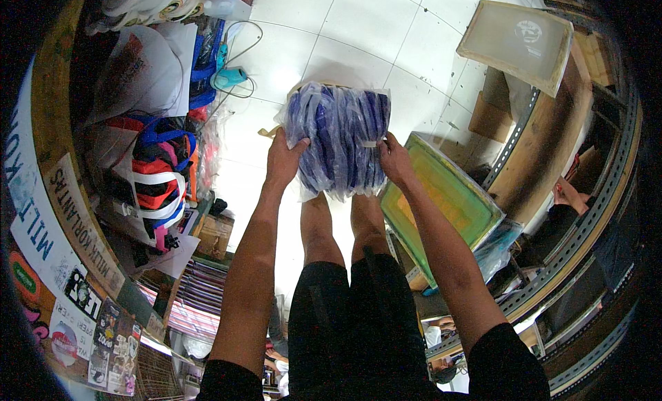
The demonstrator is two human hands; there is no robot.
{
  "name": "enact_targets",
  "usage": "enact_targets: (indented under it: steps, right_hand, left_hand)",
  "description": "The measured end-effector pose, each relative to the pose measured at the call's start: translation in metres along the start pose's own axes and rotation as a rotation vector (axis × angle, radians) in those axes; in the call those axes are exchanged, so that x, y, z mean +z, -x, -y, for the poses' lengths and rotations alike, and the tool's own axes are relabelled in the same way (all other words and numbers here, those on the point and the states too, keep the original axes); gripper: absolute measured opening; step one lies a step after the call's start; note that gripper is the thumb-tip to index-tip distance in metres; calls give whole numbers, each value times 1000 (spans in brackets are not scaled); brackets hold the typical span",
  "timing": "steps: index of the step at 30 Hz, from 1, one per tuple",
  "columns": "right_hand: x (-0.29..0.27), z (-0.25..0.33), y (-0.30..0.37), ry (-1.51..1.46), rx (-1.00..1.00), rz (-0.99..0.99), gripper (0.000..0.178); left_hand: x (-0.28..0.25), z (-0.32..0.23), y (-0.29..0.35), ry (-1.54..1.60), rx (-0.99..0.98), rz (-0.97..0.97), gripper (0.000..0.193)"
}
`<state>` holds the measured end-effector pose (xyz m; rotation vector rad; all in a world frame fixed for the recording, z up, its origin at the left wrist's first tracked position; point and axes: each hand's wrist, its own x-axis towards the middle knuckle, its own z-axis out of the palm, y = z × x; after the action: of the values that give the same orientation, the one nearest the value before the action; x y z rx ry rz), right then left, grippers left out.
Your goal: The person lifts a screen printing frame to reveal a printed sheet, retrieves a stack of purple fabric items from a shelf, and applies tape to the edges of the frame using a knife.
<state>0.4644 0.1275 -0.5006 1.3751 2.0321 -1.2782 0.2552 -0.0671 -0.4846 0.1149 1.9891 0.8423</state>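
A bundle of several dark blue folded items in clear plastic wrapping (338,139) is held up in front of my legs, above the tiled floor. What the blue items are, I cannot make out through the plastic. My left hand (284,156) grips its left side, thumb on top and the other fingers hidden beneath. On the right side, my right hand (395,158) pinches the wrapping near a small pale strip (370,144). A beige strap or band shows at the bundle's far edge and by my left hand.
At left stand piled colourful straps and bags (162,180), white sheets (148,70) and a teal tool with a cord (229,77). A green-yellow framed screen (448,208) leans by my right arm. Metal-edged shelving (545,146) bears a pale framed screen (517,42).
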Motion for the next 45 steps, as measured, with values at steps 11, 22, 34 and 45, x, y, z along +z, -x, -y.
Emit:
enact_targets:
  steps: [11,22,34,45]
  right_hand:
    - [-11,5,0,-101,62,68,48]
    - [-31,39,-44,-331,-115,-278,48]
    - [-48,44,-71,332,-519,-150,54]
    - [-51,45,-76,542,-363,-12,49]
  left_hand:
    - [10,12,3,-35,27,-152,81]
    - [82,-90,7,-803,648,-268,89]
    - [37,-61,-41,-935,574,-29,69]
    - [38,-62,-43,-860,565,-23,59]
